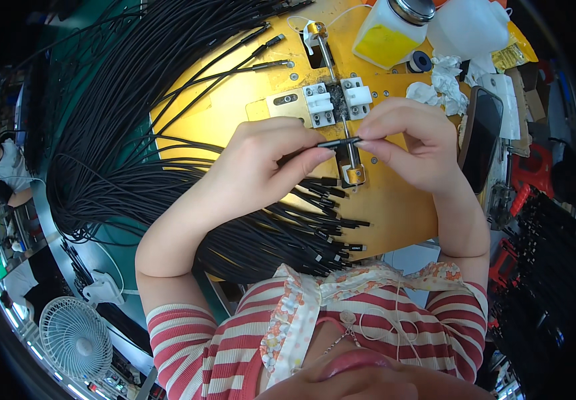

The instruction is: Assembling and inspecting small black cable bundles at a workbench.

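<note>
Between my hands is a black cable connector (333,143), held level just above a gold-coloured metal plate (401,207). My left hand (261,157) pinches its left part between thumb and fingers. At its right end, the thumb and fingertips of my right hand (413,143) are closed on it. Right behind and beneath it stands a fixture with white blocks (320,105) screwed down on both sides of a metal rod (329,60). A brass-coloured end piece (355,175) sits at the rod's near end. My fingertips cover parts of the connector.
A big bundle of black cables (101,153) fills the left, with many connector ends (321,240) near my body. At the back right are a jar of yellow liquid (389,37), a white bottle (468,30), crumpled tissues (447,83) and a phone (481,130). A fan (76,337) stands lower left.
</note>
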### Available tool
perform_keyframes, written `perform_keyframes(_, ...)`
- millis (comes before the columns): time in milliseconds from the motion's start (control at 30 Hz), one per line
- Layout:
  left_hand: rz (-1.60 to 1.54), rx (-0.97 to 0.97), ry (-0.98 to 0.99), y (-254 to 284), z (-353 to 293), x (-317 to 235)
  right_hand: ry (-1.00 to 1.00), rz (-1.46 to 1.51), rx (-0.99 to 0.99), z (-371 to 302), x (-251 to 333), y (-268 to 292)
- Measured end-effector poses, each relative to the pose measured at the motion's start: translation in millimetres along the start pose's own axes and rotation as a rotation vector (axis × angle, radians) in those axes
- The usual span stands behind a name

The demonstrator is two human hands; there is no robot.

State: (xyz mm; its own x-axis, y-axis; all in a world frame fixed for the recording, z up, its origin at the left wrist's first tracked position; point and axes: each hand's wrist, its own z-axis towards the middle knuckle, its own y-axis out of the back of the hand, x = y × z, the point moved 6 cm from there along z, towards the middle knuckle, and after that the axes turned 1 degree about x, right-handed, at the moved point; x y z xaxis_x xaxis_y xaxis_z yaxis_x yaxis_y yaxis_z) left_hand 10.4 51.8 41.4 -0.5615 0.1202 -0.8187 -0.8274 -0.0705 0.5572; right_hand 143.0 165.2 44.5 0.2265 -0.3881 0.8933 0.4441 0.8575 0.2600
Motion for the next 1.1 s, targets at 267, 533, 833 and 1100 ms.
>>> perform_keyframes(267, 0.237, -0.209, -0.235, 1, -4, -2, -0.149, 0.239, -0.036, -1, -17, -8)
perform_keyframes(533, 0.649, -0.145, -0.19, -9, 5, 15, -0.057, -0.473, -0.108, 5, -38, 1)
perform_keyframes(833, 0.713, -0.102, -0.195, -13, 5, 19, -0.033, -0.565, -0.097, 4, -35, -2)
perform_keyframes(1100, 0.715, -0.096, -0.207, -14, 3, 22, 0.035, -0.709, -0.063, 2, -26, -4)
